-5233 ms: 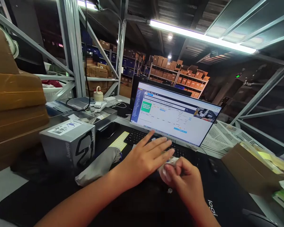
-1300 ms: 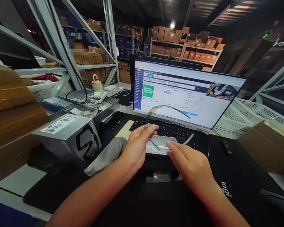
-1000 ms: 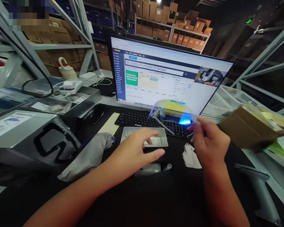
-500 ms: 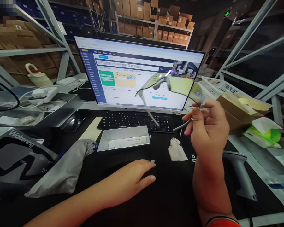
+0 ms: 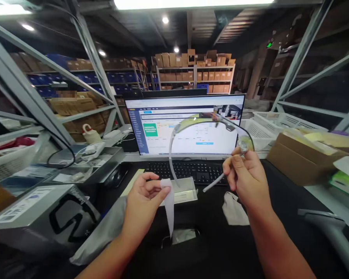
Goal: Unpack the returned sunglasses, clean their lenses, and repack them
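Holding clear wraparound glasses (image 5: 192, 121) up before the monitor (image 5: 209, 104) — my right grip (image 5: 246, 177) is pinching them narrowly at one lens edge, above the keyboard (image 5: 189, 171); my left grip (image 5: 142, 201) is narrow too, pinching a white strip (image 5: 169, 201) that is hanging in front of the metal tray (image 5: 186, 193); a grey cloth (image 5: 234, 210) is lying on the black desk mat (image 5: 279, 242), near the tray — a barcode scanner (image 5: 328, 224) is resting further right.
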Action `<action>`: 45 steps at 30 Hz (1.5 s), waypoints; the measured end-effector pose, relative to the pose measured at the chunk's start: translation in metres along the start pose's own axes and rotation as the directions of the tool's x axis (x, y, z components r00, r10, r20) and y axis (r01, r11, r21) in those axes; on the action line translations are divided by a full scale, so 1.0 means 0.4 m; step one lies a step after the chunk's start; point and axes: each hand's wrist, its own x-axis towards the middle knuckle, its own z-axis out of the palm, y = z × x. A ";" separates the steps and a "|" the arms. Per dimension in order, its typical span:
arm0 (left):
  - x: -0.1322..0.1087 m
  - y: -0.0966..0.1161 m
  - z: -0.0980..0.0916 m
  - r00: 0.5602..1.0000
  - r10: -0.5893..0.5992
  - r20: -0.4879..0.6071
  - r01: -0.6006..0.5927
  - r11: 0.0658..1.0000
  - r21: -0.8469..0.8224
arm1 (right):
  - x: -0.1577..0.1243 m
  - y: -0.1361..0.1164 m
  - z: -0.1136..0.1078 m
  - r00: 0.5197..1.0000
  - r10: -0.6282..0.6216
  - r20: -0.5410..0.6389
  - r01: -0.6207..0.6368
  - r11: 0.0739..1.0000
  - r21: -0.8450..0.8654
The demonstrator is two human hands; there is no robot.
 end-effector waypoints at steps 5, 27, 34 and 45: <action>-0.013 0.012 -0.004 0.999 -0.017 -0.044 0.018 1.000 0.013 | -0.018 0.013 0.023 0.998 0.029 -0.053 -0.021 0.989 0.149; -0.053 0.022 -0.005 0.993 0.109 -0.041 -0.108 0.993 0.038 | -0.079 -0.005 0.063 0.999 0.019 -0.044 -0.016 0.996 0.085; -0.016 0.037 -0.019 0.999 -0.023 0.025 0.029 0.948 -0.316 | -0.079 -0.017 0.038 0.999 -0.010 0.044 0.014 0.996 -0.086; 0.033 0.028 -0.039 0.998 -0.044 0.050 0.057 0.950 -0.306 | -0.054 -0.035 -0.039 0.938 0.172 0.302 -0.011 0.883 -0.468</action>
